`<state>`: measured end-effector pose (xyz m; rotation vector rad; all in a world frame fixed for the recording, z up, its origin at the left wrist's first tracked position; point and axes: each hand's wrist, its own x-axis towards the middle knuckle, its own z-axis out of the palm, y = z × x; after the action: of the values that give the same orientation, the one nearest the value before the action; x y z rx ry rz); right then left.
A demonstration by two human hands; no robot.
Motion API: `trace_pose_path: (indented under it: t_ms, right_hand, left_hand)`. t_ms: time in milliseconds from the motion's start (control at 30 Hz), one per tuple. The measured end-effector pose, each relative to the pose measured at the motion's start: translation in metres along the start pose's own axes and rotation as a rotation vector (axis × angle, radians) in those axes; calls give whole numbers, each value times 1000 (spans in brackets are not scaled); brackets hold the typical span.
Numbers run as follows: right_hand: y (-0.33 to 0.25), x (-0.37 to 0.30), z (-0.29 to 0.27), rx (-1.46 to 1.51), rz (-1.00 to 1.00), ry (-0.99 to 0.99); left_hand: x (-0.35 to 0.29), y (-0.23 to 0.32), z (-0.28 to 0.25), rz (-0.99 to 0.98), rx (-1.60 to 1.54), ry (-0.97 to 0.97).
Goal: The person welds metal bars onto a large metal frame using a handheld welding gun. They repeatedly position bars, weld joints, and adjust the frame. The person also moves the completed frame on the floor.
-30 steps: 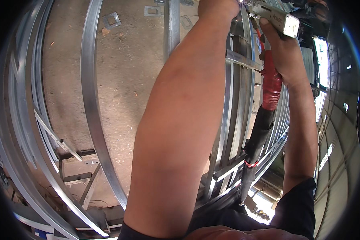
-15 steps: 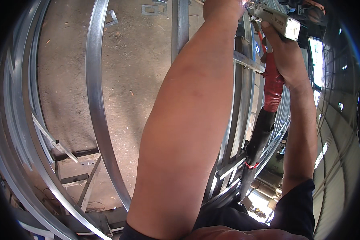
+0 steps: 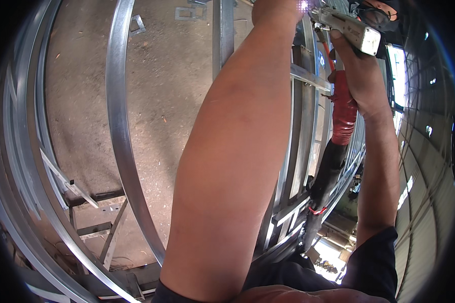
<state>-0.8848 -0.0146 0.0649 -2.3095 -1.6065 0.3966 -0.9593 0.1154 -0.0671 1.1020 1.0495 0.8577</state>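
Observation:
My right hand (image 3: 363,78) is closed around a welding gun (image 3: 351,31), its thumb along the side of the pale, scuffed, boxy metal body. Beneath the hand, the red-taped cable sleeve (image 3: 345,113) runs down into a black-wrapped cable (image 3: 328,171). At the gun's front, a bright violet-white spark glows beside my left hand (image 3: 274,11). That hand is cut off by the top edge, so its fingers are hidden. My left forearm crosses the middle of the view and covers part of the metal frame (image 3: 308,76).
Long bent-looking steel tubes (image 3: 117,101) run along the left. Flat rectangular metal plates (image 3: 189,13) lie on the dusty floor (image 3: 81,101). A low steel stand (image 3: 98,227) is at lower left. A corrugated wall (image 3: 424,202) rises at right.
The spark looks larger and brighter. The gun and my right hand sit slightly lower in view, while most of the scene has shifted a little left. My right-hand grip is the same.

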Motion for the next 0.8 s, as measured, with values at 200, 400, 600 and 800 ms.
trace_pose_path:
  t_ms: [200,400,600,800]
  right_hand:
    - [-39,-48,-21,24,-75,168]
    - [-44,-85,-33,31,130,141]
    - [-18,-108,-38,28,214,10]
    - [-16,-107,-33,56,269,-34]
  left_hand:
    - [42,-19,19,-76,104,26]
    - [50,-21,25,-154,92,35]
    - [44,-16,23,-137,106,55]
    - [59,-26,30,-163,51,38]
